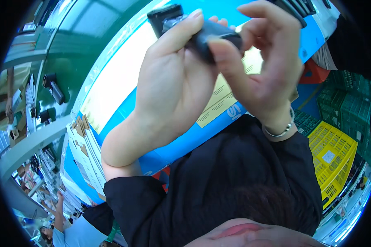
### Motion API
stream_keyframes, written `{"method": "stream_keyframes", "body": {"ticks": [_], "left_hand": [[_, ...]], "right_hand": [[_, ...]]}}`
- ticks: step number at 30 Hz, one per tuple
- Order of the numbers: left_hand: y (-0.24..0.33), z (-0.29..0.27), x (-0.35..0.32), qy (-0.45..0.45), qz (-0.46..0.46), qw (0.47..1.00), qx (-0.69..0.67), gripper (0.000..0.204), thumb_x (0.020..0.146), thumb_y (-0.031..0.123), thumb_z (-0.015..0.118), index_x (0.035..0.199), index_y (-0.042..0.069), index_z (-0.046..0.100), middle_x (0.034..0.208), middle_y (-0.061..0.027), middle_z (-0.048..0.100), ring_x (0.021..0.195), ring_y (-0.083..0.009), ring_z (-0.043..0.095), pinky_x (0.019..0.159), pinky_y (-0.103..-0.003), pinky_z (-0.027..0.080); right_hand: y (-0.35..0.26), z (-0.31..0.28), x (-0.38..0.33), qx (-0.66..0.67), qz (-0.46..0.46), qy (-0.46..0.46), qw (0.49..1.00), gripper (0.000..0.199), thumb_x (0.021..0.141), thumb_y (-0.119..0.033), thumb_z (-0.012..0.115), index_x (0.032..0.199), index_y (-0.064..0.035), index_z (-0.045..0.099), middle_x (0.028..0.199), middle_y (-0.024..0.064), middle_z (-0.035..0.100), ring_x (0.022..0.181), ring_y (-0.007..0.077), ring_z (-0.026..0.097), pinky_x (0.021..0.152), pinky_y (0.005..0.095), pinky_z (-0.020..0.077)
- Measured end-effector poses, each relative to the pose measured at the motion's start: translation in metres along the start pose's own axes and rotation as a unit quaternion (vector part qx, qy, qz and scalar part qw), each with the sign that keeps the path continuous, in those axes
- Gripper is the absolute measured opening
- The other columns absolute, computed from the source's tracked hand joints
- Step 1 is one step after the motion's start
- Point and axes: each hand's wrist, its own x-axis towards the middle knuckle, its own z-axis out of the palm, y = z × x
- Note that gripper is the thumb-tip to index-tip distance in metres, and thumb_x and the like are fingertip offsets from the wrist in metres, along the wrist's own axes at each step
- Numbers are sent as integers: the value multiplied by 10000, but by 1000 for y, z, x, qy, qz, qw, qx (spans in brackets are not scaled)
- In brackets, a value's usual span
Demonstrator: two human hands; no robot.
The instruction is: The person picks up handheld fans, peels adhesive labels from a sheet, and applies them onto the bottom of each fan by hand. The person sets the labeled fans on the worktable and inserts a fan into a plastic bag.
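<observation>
While left fingers [181, 31] clamp a black device [208, 33], right fingers [226, 57] blurred, grip unclear, arms overlapping yellow sheets [213, 110], yellow crate [338, 144] nearby.

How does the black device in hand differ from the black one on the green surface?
The held device is gripped in the left hand; the other device lies on the green surface. The held device is blurred and larger in view; the other device is sharper and smaller. Both are black.
</observation>
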Motion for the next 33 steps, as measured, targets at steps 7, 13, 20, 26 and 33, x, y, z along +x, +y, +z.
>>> {"method": "stream_keyframes", "body": {"ticks": [7,13,20,26,33], "left_hand": [[24,7,26,111,32,993,1,269,917,48,529,1102,-66,371,1064,-185,473,1053,-285,503,960,-463,435],[146,-80,106,183,183,897,357,339,942,54,498,1205,-136,398,1143,-224,525,1080,-310,530,997,-426,403],[216,-137,110,409,247,370,797,467,904,235,587,1277,-20,468,1132,-210,554,1082,-305,486,953,-366,376],[79,-55,74,-70,216,491,841,214,892,58,597,1102,69,638,897,-14,602,804,-83,549,744,-206,438],[-20,-57,33,-88,107,409,902,505,678,307,818,932,54,461,828,-77,461,764,-224,455,696,-321,421]], "right_hand": [[47,-19,-5,-83,118,63,988,286,915,-124,590,1155,-11,482,677,10,493,583,77,464,503,217,362],[65,-72,-31,-145,185,44,971,115,872,-98,617,960,-25,598,723,35,553,598,92,484,561,241,428],[69,-82,-39,-138,197,30,970,109,858,-102,620,937,-27,620,747,54,565,578,115,474,511,240,387],[68,-68,-44,-100,203,-63,972,104,853,-76,612,931,-11,636,809,81,603,632,157,554,548,265,441],[68,-24,-39,-97,165,-118,974,110,851,-87,611,878,-2,676,816,118,624,712,257,603,650,344,498]]}}
